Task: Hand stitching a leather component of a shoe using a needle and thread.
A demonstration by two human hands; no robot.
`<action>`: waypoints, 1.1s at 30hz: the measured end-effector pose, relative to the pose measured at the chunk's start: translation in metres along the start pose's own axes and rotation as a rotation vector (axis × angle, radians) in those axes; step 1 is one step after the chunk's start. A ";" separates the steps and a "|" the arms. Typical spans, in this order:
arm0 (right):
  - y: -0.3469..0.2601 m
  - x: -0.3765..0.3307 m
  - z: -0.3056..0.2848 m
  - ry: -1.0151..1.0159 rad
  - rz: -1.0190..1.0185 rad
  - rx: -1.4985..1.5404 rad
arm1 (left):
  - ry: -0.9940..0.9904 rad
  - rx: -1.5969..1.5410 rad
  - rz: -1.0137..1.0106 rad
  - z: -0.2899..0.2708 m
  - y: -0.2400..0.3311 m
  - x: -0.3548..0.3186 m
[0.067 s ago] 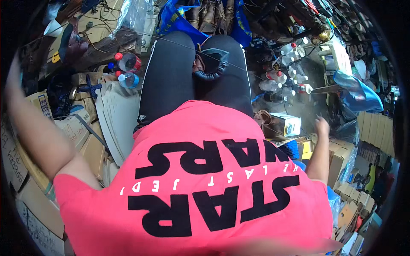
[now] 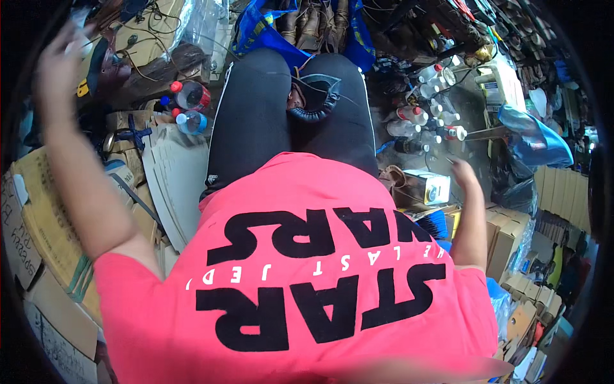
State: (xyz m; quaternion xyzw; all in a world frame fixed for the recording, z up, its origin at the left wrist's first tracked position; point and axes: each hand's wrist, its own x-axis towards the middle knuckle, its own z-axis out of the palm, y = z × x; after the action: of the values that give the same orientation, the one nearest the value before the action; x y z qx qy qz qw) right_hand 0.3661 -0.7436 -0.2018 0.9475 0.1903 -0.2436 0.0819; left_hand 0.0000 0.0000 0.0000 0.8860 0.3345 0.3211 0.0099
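Note:
Between my knees sits a partly made shoe (image 2: 314,114), with a dark gathered rim and brown leather at its left side. A thin thread loops over its top. My left hand (image 2: 59,54) is raised at the far left, near a pale object and a dark reddish-brown item; motion blur hides its fingers. Out to the right, my right hand (image 2: 465,171) is closed, fingertips together, just right of a white-and-yellow box (image 2: 430,187). A thin dark sliver shows at its fingertips, too small to name.
A blue bag (image 2: 252,29) with brown shoes (image 2: 318,25) stands beyond my knees. Plastic bottles (image 2: 409,115) crowd the right floor; others (image 2: 192,96) are at left. Cardboard sheets (image 2: 176,182) and boxes (image 2: 61,313) line the left. A blue plastic bag (image 2: 536,137) lies right.
My left hand has swung away from the left edge, farther up and inward. The right hand has moved left and slightly farther out. The thread that stretched leftward from the shoe now looks slack.

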 end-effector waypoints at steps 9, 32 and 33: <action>-0.295 -0.010 -0.093 0.067 -0.741 0.905 | -0.969 -0.894 0.331 0.152 0.246 -0.133; -0.300 -0.044 -0.072 0.256 -0.867 0.765 | -1.368 -1.121 0.341 0.171 0.242 -0.140; -0.302 -0.049 -0.077 0.292 -0.876 0.648 | -1.372 -1.064 0.367 0.168 0.244 -0.139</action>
State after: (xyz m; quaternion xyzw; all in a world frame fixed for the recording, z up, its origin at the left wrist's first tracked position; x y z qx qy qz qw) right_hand 0.2389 -0.4643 -0.1301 0.7807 0.4907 -0.1670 -0.3491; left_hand 0.1604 -0.2391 -0.1550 0.8010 -0.0860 -0.1712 0.5671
